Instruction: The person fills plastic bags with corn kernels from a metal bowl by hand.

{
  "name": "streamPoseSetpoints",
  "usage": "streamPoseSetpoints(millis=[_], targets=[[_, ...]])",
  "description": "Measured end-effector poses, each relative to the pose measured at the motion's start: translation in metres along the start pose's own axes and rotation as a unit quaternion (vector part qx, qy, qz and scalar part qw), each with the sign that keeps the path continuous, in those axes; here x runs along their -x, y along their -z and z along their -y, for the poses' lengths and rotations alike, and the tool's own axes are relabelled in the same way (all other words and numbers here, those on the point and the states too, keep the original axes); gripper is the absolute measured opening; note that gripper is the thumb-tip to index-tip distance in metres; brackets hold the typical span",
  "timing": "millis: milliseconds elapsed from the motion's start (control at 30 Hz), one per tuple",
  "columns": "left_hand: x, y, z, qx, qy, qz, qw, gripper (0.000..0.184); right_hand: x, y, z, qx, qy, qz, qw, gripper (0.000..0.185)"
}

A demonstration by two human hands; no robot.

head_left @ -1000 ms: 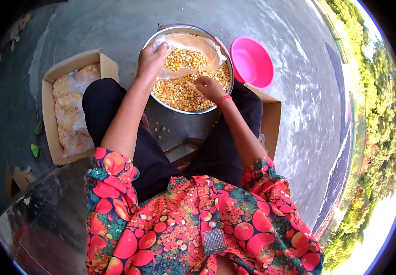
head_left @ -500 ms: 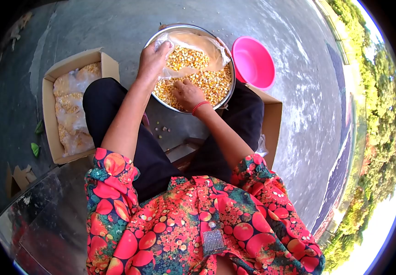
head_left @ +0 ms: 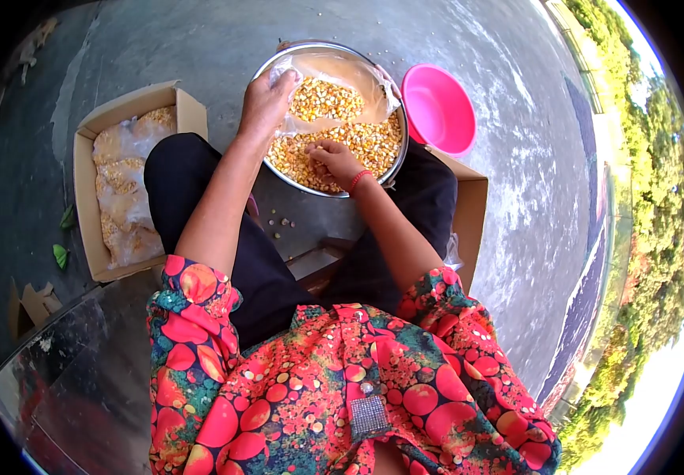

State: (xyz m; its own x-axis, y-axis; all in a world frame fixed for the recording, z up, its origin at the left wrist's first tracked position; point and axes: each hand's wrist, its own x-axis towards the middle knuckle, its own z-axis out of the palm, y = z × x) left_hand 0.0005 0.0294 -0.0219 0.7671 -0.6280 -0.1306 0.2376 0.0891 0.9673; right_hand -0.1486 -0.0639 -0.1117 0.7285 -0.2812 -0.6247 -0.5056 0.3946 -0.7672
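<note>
A round metal basin [head_left: 316, 189] between my knees holds loose yellow corn kernels [head_left: 373, 144]. Inside it lies a clear plastic bag [head_left: 374, 87], its mouth spread, with more corn kernels in it. My left hand [head_left: 266, 101] is closed on the bag's left edge at the basin rim. Just over the loose kernels in the lower part of the basin is my right hand [head_left: 335, 165], a red bracelet on its wrist. Its fingers are curled together, and what they hold, if anything, is hidden.
A pink plastic bowl [head_left: 439, 110] is right of the basin. At left, a cardboard box [head_left: 87, 202] holds clear bags of corn. Another cardboard box [head_left: 472, 214] stands by my right knee. Several kernels lie on the grey floor [head_left: 516, 198].
My right hand has drawn back slightly to the right and lifted, its fingers now curled above the kernels. My left hand stays on the bag's edge.
</note>
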Motion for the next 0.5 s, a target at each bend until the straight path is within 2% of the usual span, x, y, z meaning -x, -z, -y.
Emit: streamPoseSetpoints(millis=[67,167,200,267,433,500], targets=[[-0.001,0.0,0.001,-0.001,-0.003,-0.001,1.0,0.019,0.009,0.0,0.009,-0.053,0.0,0.001,0.999,0.009],[-0.003,0.0,0.005,-0.006,-0.001,-0.006,1.0,0.019,0.018,0.001,0.021,-0.167,0.009,-0.007,0.986,0.015],[-0.002,-0.001,0.005,-0.005,0.002,-0.006,1.0,0.018,0.018,0.005,0.021,-0.168,0.009,-0.007,0.986,0.015],[-0.002,-0.002,0.005,-0.005,0.004,-0.005,1.0,0.018,0.018,0.013,0.022,-0.23,0.007,0.027,0.973,0.015],[-0.001,-0.003,0.003,0.018,-0.002,-0.002,1.0,0.018,0.023,0.02,0.023,-0.252,0.006,0.03,0.967,0.015],[-0.001,-0.003,0.002,0.012,-0.008,-0.007,1.0,0.019,0.031,0.014,0.03,-0.282,0.01,-0.033,0.959,0.016]])
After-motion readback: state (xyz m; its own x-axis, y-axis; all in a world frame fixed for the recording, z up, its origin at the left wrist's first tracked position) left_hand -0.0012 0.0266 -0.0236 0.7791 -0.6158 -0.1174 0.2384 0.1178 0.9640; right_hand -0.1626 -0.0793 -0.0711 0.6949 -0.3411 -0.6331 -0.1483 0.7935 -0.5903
